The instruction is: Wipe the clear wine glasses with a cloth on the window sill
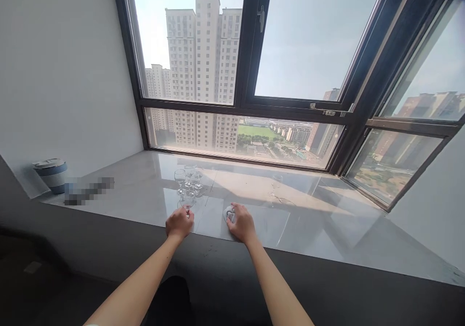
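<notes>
My left hand [179,223] is closed around the stem of a clear wine glass [186,202] that stands near the front edge of the marble window sill [319,219]. My right hand [241,223] rests on the sill with its fingers curled over a small crumpled grey cloth [228,213]. Just behind the held glass, a group of three clear wine glasses [189,177] stands upright. A single clear wine glass [276,184] stands apart to the right, in the sunlit strip.
A blue and white lidded cup [51,173] sits at the sill's far left against the white wall. A blurred dark object [89,190] lies beside it. Large dark-framed windows [250,50] rise behind the sill. A dark ledge [218,268] runs along the front.
</notes>
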`<state>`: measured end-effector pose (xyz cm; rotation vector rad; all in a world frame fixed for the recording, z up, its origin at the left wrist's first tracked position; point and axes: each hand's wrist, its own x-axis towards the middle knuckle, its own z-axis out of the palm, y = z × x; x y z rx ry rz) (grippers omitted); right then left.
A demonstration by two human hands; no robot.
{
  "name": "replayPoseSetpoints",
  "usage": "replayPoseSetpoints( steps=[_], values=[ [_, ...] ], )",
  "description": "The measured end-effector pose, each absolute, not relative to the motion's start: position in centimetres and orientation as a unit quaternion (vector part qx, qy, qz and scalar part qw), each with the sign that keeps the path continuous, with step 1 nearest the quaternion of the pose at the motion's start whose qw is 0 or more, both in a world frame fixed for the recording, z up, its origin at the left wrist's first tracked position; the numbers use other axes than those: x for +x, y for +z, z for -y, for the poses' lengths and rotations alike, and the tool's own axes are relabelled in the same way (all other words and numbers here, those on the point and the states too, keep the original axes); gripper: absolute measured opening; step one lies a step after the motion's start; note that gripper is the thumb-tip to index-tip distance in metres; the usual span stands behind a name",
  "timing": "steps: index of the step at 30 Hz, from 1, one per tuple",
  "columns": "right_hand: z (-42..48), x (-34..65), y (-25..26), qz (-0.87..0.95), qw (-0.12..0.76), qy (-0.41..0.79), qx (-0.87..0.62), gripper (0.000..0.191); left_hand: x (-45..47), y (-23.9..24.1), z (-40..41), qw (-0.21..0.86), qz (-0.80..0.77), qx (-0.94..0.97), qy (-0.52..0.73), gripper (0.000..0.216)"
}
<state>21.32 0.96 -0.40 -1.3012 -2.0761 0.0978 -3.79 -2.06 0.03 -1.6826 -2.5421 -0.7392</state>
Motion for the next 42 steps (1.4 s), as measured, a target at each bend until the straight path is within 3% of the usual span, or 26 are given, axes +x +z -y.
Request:
replayPoseSetpoints(
  steps=[6, 10, 18, 23, 26, 28, 32, 36, 42],
  values=[
    [-1.3, 21.5, -1.0, 0.778, 0.373, -0.031, -0.505, 0.048, -4.1, -0.5, 2.3, 0.014, 0.805, -0.538, -0.250, 0.034],
    [-1.3, 21.4, -1.2, 0.752, 0.349, -0.079, -0.554, 0.047, -4.1, -0.6, 2.4, 0.004, 0.805, -0.535, -0.256, 0.034],
    [-1.4, 21.4, -1.6, 0.763, 0.300, -0.016, -0.572, 0.047, -3.9, -0.5, 2.5, 0.017, 0.808, -0.531, -0.255, 0.033],
    [-2.2, 21.2, -1.3, 0.721, 0.401, 0.102, -0.556, 0.042, -4.0, -0.5, 2.5, 0.017, 0.797, -0.550, -0.250, 0.031],
    [-2.1, 18.9, 1.3, 0.663, 0.500, 0.165, -0.531, 0.044, -4.0, -0.6, 2.5, 0.012, 0.793, -0.560, -0.240, 0.030],
    [-1.6, 16.2, 4.0, 0.682, 0.521, 0.169, -0.484, 0.046, -4.1, -0.7, 2.4, 0.015, 0.790, -0.568, -0.230, 0.031],
    [0.2, 10.3, 9.1, 0.815, 0.400, 0.100, -0.406, 0.046, -4.5, -0.5, 2.3, 0.025, 0.762, -0.613, -0.207, 0.030],
    [1.4, 8.1, 11.8, 0.862, 0.275, 0.026, -0.425, 0.052, -4.5, 0.1, 2.0, 0.007, 0.716, -0.677, -0.172, 0.025],
    [1.8, 11.0, 12.2, 0.867, 0.215, -0.020, -0.448, 0.053, -1.4, 0.3, 1.7, -0.046, 0.697, -0.692, -0.182, 0.023]
  ],
)
